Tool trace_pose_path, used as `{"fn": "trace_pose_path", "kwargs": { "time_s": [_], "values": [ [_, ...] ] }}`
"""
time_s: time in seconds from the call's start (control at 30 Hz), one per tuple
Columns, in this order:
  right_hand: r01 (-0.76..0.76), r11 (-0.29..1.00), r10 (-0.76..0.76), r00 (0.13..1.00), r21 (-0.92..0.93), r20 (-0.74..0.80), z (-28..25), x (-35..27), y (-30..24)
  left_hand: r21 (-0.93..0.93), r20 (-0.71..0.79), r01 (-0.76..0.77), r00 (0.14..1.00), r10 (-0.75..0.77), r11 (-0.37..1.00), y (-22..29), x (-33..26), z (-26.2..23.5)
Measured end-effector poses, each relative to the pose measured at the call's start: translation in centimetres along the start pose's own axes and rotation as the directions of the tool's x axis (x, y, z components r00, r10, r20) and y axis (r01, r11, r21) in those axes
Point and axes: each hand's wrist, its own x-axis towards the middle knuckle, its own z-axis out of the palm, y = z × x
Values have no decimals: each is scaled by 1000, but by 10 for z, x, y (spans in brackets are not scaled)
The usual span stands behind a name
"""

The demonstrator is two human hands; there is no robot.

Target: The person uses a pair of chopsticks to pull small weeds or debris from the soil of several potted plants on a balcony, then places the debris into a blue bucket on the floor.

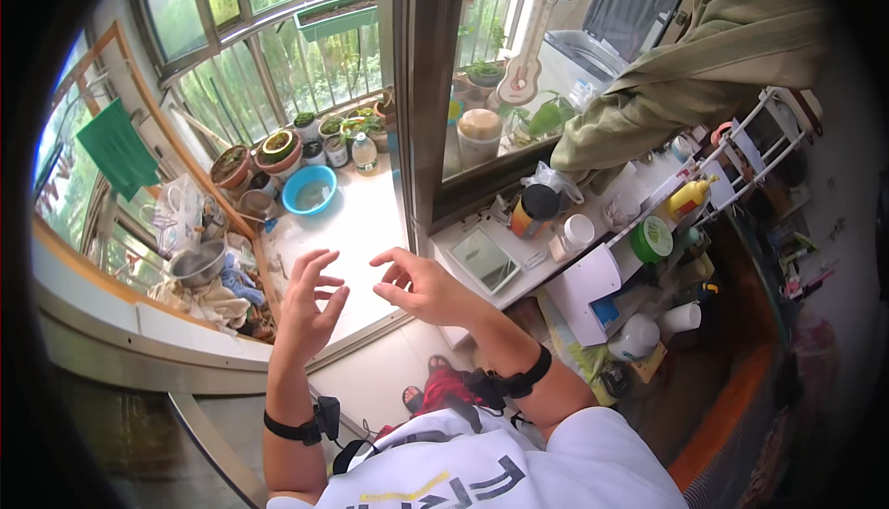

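Both of my hands are raised in front of me, side by side and apart, over the bright sill of the balcony doorway. My left hand [310, 305] has its fingers spread and loosely bent, with nothing in it. Palm turned inward, my right hand [414, 287] faces it, fingers curved and apart, also holding nothing. Beyond them a blue basin [310, 190] rests on the sunlit white floor, touched by neither hand. To the right of my right hand, a white-framed mirror or tablet-like panel [485, 261] lies on the cluttered ledge.
Potted plants [281, 150] and a clear bottle [364, 153] line the far balcony side. At left, a metal bowl [197, 263] sits among cloths. The right ledge carries a white jar [576, 231], an orange-black tub [535, 211] and green tape [651, 239]. An olive garment [685, 55] hangs above.
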Motion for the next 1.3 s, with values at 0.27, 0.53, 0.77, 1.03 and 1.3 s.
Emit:
{"fn": "trace_pose_path", "kwargs": {
  "time_s": [0.27, 0.53, 0.77, 1.03, 1.3],
  "values": [
    [-78, 984, 126, 942, 162, -311, -101, 7, 56, 97, 229, 140, 960, -159, 985, -79, 84, -25],
    [-414, 870, -43, 479, -269, -877, -189, -10, 84, 136, 332, 85, 935, -126, 987, -107, 168, -24],
    [-810, 404, 101, 502, -426, -859, -191, -2, 108, 38, 474, -35, 880, 13, 999, -121, 223, -12],
    [-851, 305, 170, 491, -428, -854, -181, -1, 98, -5, 569, -92, 819, 79, 996, -136, 252, -13],
    [-840, 308, 199, 517, -447, -833, -154, -7, 95, -10, 616, -90, 784, 77, 996, -153, 263, -12]
  ]
}}
